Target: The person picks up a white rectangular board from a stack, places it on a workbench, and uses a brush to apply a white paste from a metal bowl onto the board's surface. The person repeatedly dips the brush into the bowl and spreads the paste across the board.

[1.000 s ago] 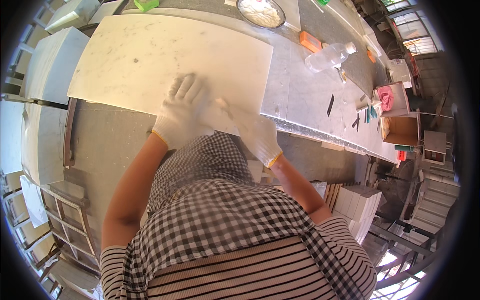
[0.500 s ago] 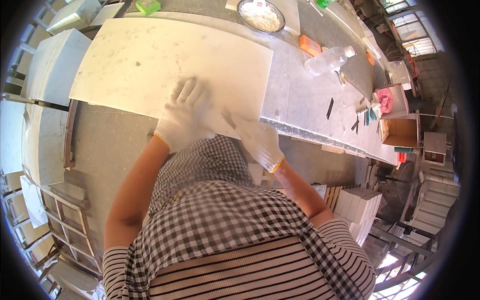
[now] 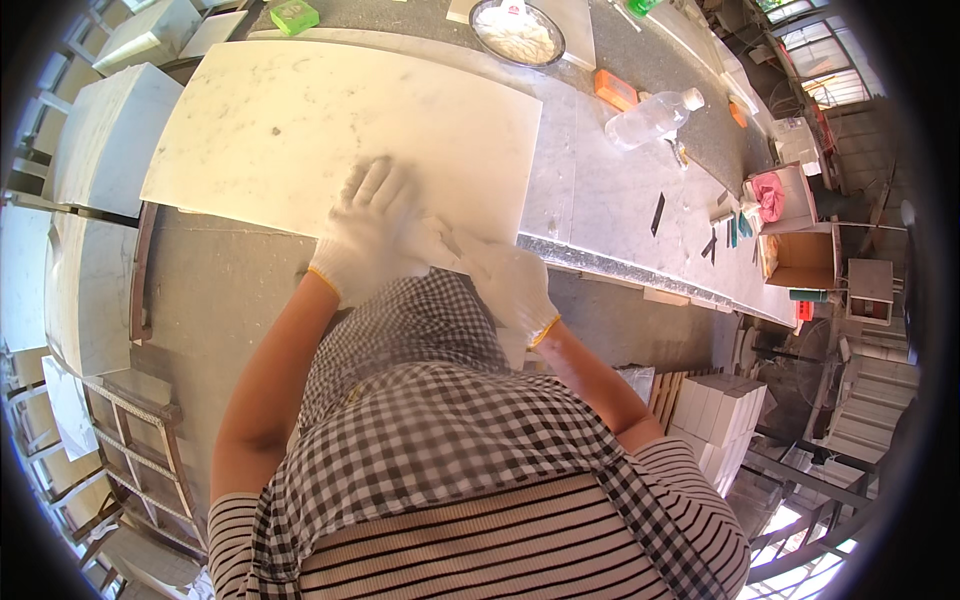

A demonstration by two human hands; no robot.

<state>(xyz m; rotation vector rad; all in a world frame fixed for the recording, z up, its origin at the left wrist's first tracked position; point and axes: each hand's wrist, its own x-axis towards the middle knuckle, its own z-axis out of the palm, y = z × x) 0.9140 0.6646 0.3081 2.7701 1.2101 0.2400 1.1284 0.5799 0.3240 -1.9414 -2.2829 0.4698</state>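
A pale marble slab [image 3: 270,125] with grey specks lies across the worktable in front of me. My left hand [image 3: 372,215], in a white knit glove with a yellow cuff, rests flat near its front edge, fingers stretched out and slightly apart. Just to the right, at the same edge, my right hand [image 3: 505,282], gloved alike, is closed with its fingers pointing left. From it shows a thin grey blade-like piece [image 3: 450,240], whose handle, if any, is hidden in the glove. Its tip lies close to the left hand's thumb side.
Right of the slab are a clear plastic bottle [image 3: 650,120], an orange block [image 3: 615,90] and a dark flat strip [image 3: 658,214]. A round bowl of white material [image 3: 517,32] and a green block [image 3: 294,16] sit beyond. Stacked marble blocks [image 3: 115,135] stand left; a cardboard box [image 3: 805,258] is far right.
My right hand has shifted slightly left along the slab's front edge, the blade-like piece moving with it. My left hand stays in place on the slab.
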